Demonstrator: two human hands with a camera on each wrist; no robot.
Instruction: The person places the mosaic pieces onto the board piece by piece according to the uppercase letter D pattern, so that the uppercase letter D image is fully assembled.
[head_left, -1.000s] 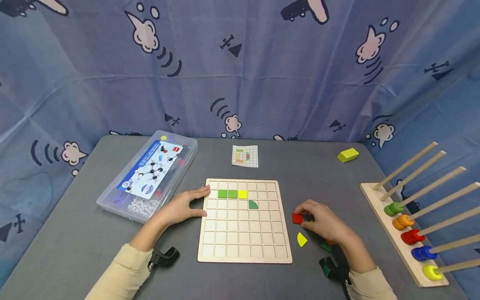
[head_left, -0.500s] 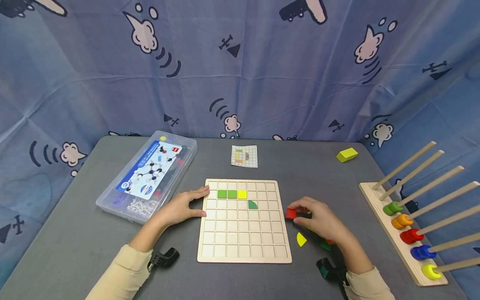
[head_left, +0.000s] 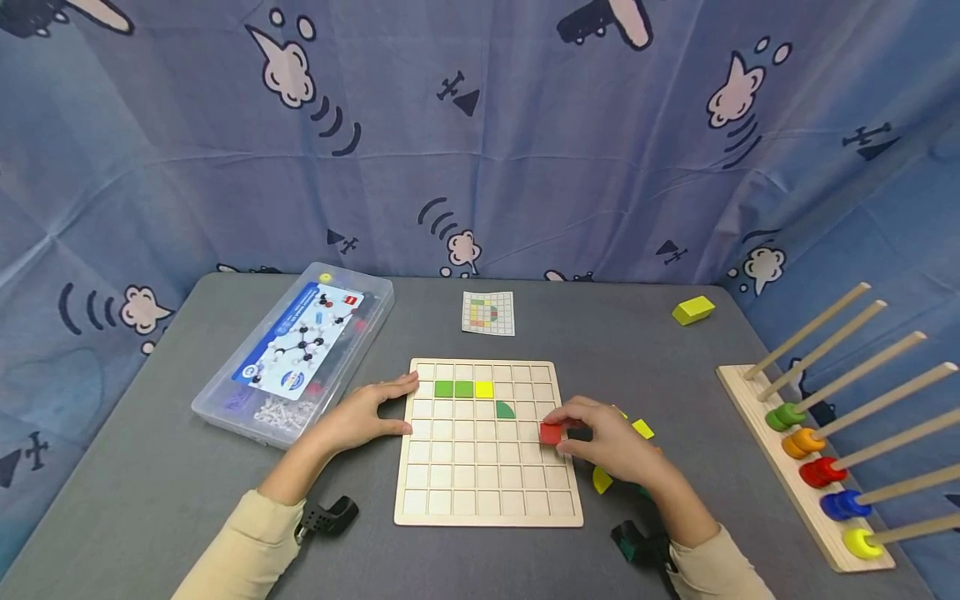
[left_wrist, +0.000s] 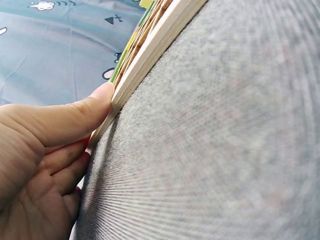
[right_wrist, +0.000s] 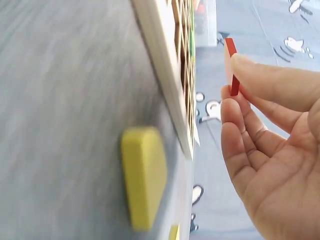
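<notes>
My right hand (head_left: 607, 437) pinches a red square tile (head_left: 551, 433) between thumb and fingers, over the right side of the wooden grid board (head_left: 480, 517). In the right wrist view the red tile (right_wrist: 231, 67) appears edge-on, held off the board. On the board's left edge, the fingertips and thumb of my left hand (head_left: 363, 414) rest with the fingers nearly straight. Two green squares (head_left: 453, 389) and a yellow square (head_left: 484, 389) form a row near the top of the grid. A green quarter-circle (head_left: 506, 409) sits in a cell one row below.
Right of the board lie loose pieces, among them a yellow quarter-circle (head_left: 602, 480) and a yellow tile (head_left: 642, 428). A pattern card (head_left: 489, 314) is behind the board. A plastic case (head_left: 300, 350) stands left, a peg rack (head_left: 806, 475) right, a yellow block (head_left: 693, 310) far right.
My right hand has carried the red tile leftward from beside the board to above its right columns, uncovering some yellow pieces. The left hand has stayed on the board's edge.
</notes>
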